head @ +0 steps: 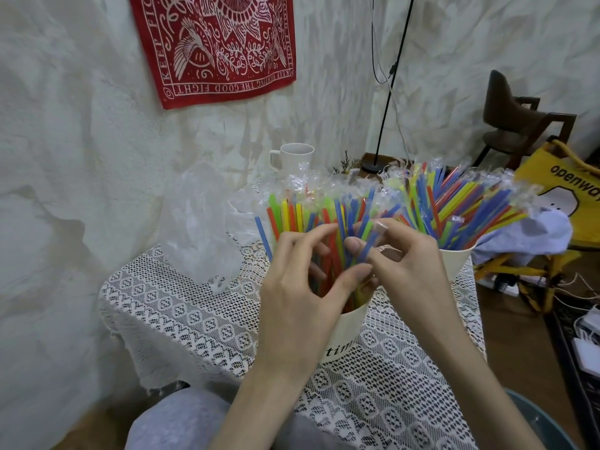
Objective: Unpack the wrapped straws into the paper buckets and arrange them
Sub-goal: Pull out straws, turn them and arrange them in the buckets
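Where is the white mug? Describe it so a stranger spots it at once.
Start at the red cloth hanging on the wall and drop straight down to the far edge of the lace-covered table. The white mug stands there behind the straws. Unlike the two paper buckets, it has a handle and holds no straws.

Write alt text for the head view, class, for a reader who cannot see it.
Two hands, left hand and right hand, sort colourful wrapped straws standing in a near paper bucket on a lace tablecloth. A second bucket of straws stands behind, beside an empty plastic bag.
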